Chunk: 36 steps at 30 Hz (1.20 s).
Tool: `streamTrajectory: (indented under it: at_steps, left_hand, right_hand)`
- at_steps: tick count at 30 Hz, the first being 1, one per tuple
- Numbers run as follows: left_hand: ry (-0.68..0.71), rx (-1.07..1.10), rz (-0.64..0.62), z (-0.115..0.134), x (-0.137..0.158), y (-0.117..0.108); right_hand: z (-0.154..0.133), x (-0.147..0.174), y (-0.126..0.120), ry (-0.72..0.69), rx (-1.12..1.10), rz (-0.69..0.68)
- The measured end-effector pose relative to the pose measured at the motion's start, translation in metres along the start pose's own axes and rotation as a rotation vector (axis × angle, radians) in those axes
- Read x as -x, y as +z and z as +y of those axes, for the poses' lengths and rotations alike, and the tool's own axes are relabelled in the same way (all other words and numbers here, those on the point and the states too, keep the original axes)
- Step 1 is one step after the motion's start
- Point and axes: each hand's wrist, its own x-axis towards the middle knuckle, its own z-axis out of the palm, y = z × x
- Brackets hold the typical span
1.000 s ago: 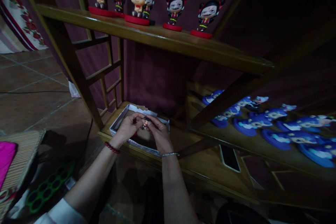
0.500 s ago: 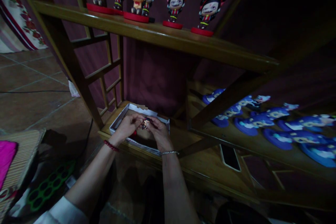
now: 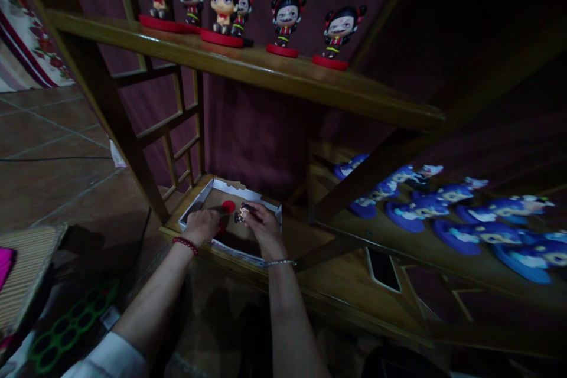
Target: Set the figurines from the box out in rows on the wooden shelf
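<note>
A shallow white cardboard box (image 3: 270, 203) lies on the lower shelf, with both hands over it. My right hand (image 3: 264, 227) pinches a small doll figurine (image 3: 242, 213) with black hair and a pale face, held above the box's brown bottom. My left hand (image 3: 201, 227) is low at the box's left side, fingers curled; their tips are hidden. A round red base (image 3: 228, 207) lies flat in the box, between the hands. Another red piece (image 3: 221, 228) shows right beside my left fingers; whether they touch it I cannot tell.
Several black-haired figurines on red bases, one here (image 3: 286, 20), stand on the upper shelf (image 3: 248, 68). Blue figurines (image 3: 416, 207) on blue bases fill the right-hand shelf. A phone (image 3: 383, 269) lies on the lower board. Wooden lattice (image 3: 168, 124) borders the left.
My left hand has let go of the figurine and moved left and down in the box. My right hand keeps the figurine. The round red base is now uncovered. The view has shifted slightly.
</note>
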Motion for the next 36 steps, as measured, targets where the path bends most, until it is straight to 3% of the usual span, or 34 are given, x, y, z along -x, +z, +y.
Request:
streamTrajectory:
  at_steps: [4, 9, 20, 28, 36]
  left_hand:
    - [0.005, -0.043, -0.111, 0.0, -0.005, -0.003]
    - [0.018, -0.066, -0.16, -0.002, -0.015, 0.0]
    - [0.017, -0.111, -0.101, 0.002, -0.022, 0.009]
    - [0.039, -0.108, -0.135, 0.005, -0.017, 0.003]
    - [0.035, -0.088, -0.112, 0.002, -0.022, 0.011]
  right_hand:
    - [0.001, 0.0, -0.001, -0.017, 0.013, -0.009]
    - [0.0, 0.001, -0.005, 0.013, -0.003, -0.003]
    - [-0.002, 0.0, -0.013, 0.009, -0.012, 0.03]
    - [-0.002, 0.002, -0.011, -0.011, -0.033, 0.023]
    - [0.001, 0.002, -0.007, -0.01, 0.016, 0.008]
